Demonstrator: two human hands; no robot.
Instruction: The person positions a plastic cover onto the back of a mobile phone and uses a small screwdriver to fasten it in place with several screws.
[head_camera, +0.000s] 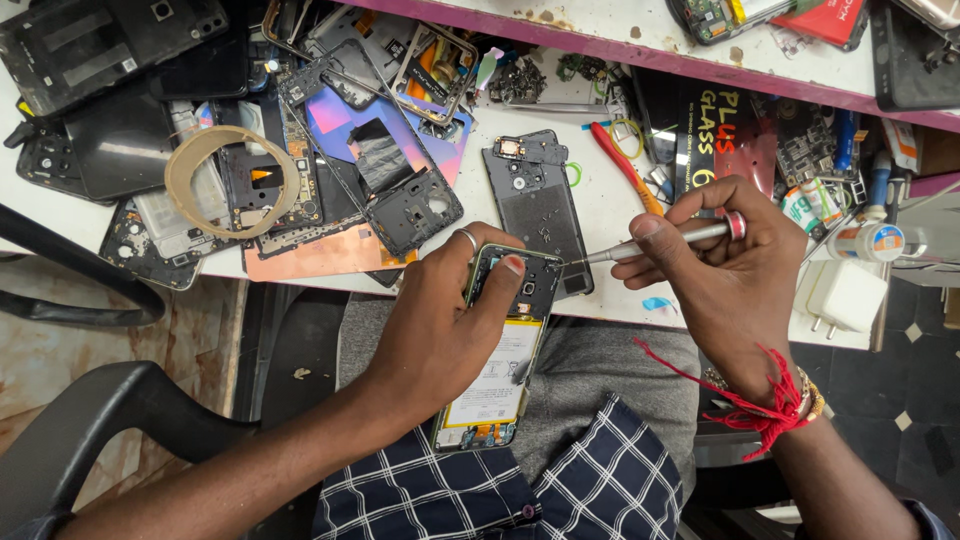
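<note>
Pale battery exposed in opened phone (497, 360), left hand (440, 335) gripping; right hand (725, 270) pinching screwdriver (665, 240).

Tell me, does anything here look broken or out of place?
Yes. The phone in the left hand lies open, back off, battery bared, while the right hand aims a screwdriver at it. Stripped phone frames clutter the table.
</note>
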